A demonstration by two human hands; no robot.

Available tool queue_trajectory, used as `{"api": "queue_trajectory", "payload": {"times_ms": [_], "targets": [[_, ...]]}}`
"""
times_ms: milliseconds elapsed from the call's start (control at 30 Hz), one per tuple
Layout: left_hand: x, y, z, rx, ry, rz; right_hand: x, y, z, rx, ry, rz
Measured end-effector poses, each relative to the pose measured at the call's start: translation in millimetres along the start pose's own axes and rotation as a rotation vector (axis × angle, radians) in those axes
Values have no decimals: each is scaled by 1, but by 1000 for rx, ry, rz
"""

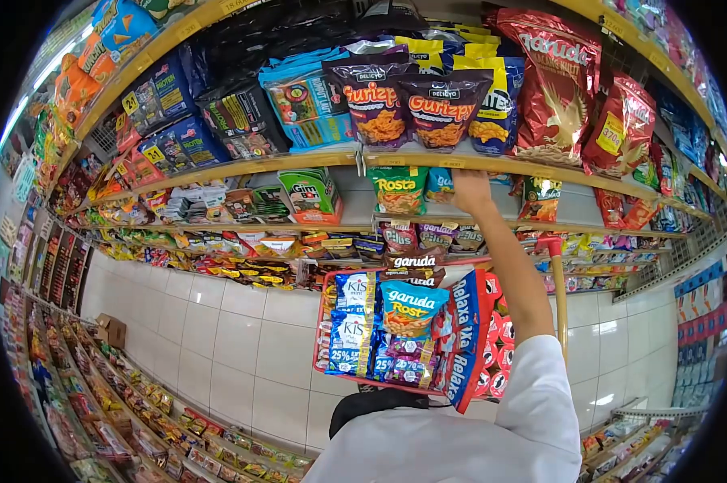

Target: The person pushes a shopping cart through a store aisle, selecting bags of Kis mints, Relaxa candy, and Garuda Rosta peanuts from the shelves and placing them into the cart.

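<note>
My right hand [470, 190] reaches into a middle shelf, its fingers hidden beneath the yellow shelf edge [484, 165] above. Immediately left of it is a blue snack bag [439, 185], partly covered; whether I touch it cannot be made out. Beside that stands a green Rosta bag [399, 190]. Below my arm, a red basket [322, 342] holds a blue Garuda Rosta bag [413, 310], blue KIS candy bags [352, 332], purple candy bags [406, 362], a brown Garuda bag [414, 264] and Relaxa bags [465, 346]. My left hand is out of view.
Purple Gurizpy bags [442, 113] and large red Garuda bags [553, 88] fill the shelf above. A wooden handle with a red top [557, 278] stands right of the basket. White floor tiles [235, 346] run between the shelves; a cardboard box [112, 330] sits at left.
</note>
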State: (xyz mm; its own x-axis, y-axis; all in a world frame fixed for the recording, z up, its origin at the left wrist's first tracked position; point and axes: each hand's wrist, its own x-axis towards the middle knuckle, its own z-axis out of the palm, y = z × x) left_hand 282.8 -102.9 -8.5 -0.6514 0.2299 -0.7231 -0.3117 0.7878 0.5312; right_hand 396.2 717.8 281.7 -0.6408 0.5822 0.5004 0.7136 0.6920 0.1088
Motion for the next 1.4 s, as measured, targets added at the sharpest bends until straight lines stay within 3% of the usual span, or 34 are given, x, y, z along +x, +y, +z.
{"api": "queue_trajectory", "payload": {"times_ms": [167,333,400,533,600,667,733,867,933,967,1000,1033,1067,1233,1367,1400], "targets": [[3,8,1,-44,-65,-125,-17,-7,-26,-189,-354,30],[1,35,3,-84,-134,-233,-59,10,-30,-154,-257,20],[-27,96,1,92,-55,-100,-76,14,-38,-145,-191,29],[20,78,1,57,-90,19,-107,10,-92,-91,-65,51],[45,63,4,-116,-83,229,-123,3,-125,-148,-7,54],[46,90,6,-69,-69,253,-133,-13,-173,-78,-24,97],[46,116,9,-155,-8,516,-144,-27,-213,-57,-2,121],[41,210,17,42,18,676,-162,-60,-277,134,-84,222],[46,256,34,-3,-45,779,-167,-78,-294,283,-240,181],[49,277,49,-128,-151,848,-168,-91,-293,279,-237,186],[50,299,65,-256,-258,916,-168,-105,-288,336,-392,174],[46,324,78,-204,-311,941,-169,-118,-281,393,-547,161],[40,345,91,-152,-364,965,-176,-128,-263,396,-547,97],[11,412,154,-134,-488,1077,-189,-163,-166,255,-747,25],[-1,415,185,-259,-571,1132,-189,-159,-124,236,-811,21],[-18,418,179,-144,-517,1230,-189,-158,-122,232,-806,21]]}}
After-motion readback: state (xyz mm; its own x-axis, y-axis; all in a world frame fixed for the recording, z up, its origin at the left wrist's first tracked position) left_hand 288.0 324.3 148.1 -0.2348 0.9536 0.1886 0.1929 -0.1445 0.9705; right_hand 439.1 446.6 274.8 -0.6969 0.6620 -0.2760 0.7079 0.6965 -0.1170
